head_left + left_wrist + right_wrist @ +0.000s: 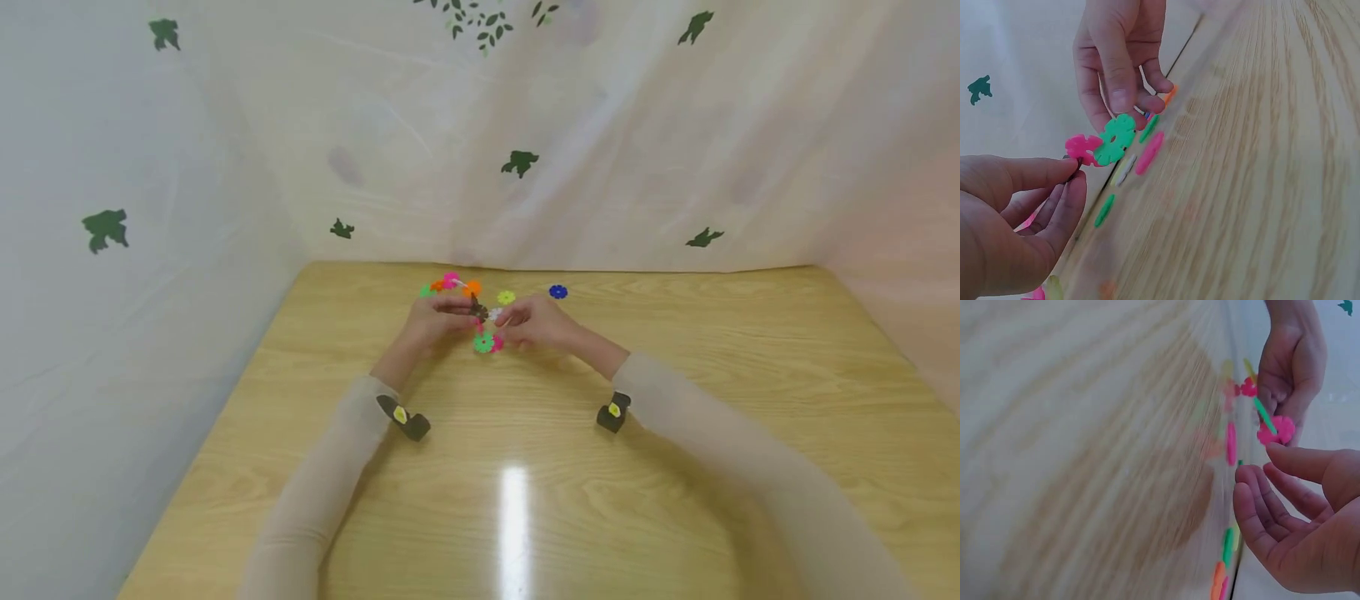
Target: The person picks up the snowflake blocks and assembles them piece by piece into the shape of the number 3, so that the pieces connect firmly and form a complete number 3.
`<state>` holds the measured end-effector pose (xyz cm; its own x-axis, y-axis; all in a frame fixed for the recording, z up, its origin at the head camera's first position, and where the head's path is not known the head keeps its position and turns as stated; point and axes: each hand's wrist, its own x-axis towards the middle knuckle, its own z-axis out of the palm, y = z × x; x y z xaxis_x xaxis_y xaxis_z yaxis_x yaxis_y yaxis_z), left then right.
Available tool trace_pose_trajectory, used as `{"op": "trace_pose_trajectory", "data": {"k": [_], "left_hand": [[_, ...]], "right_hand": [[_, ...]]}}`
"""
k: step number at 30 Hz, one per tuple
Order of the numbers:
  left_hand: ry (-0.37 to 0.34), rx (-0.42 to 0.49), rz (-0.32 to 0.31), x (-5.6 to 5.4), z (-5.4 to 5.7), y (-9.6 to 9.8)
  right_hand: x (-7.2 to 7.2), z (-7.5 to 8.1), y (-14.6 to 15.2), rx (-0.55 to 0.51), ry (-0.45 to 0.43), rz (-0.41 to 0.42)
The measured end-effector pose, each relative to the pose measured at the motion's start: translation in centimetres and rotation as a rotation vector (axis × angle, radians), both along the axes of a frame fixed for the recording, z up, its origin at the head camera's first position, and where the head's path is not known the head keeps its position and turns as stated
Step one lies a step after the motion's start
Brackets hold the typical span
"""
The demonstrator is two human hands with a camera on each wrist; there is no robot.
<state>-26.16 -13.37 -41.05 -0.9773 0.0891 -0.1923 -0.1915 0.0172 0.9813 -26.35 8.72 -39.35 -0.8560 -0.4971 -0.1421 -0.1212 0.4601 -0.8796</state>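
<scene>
My left hand (435, 321) pinches a small joined group of flower-shaped plastic discs between thumb and fingers. In the left wrist view, a pink disc (1083, 149) and a green disc (1114, 140) stick out beyond the fingertips. A dark brown disc (478, 312) shows at those fingertips in the head view. Close on the other side is my right hand (536, 321), its fingers loosely bent. In the right wrist view, a gap shows between the thumb and fingers of the right hand (1304, 512), with nothing held there. Whether its thumb touches the joined discs I cannot tell.
Loose flower discs lie on the wooden table (480, 500) towards its back edge: a blue one (558, 292), a yellow one (506, 297), and orange (472, 288) and pink (451, 280) ones beside the left hand. Behind hangs a pale curtain (600, 208) with green shapes.
</scene>
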Motion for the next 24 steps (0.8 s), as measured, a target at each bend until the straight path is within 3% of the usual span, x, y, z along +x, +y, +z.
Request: {"op": "trace_pose_trajectory", "data": {"k": [9, 17, 24], "left_hand": [[0.048, -0.132, -0.005, -0.5, 0.1, -0.9], [0.05, -0.252, -0.022, -1.0, -0.1, -1.5], [0.044, -0.254, -0.074, -1.4, -0.2, -1.8]], "right_hand": [[-2.0, -0.4, -0.2, 0.089, 0.042, 0.203], [-2.7, -0.4, -0.6, 0.15, 0.119, 0.331], [-3.0, -0.9, -0.9, 0.156, 0.17, 0.356]]}}
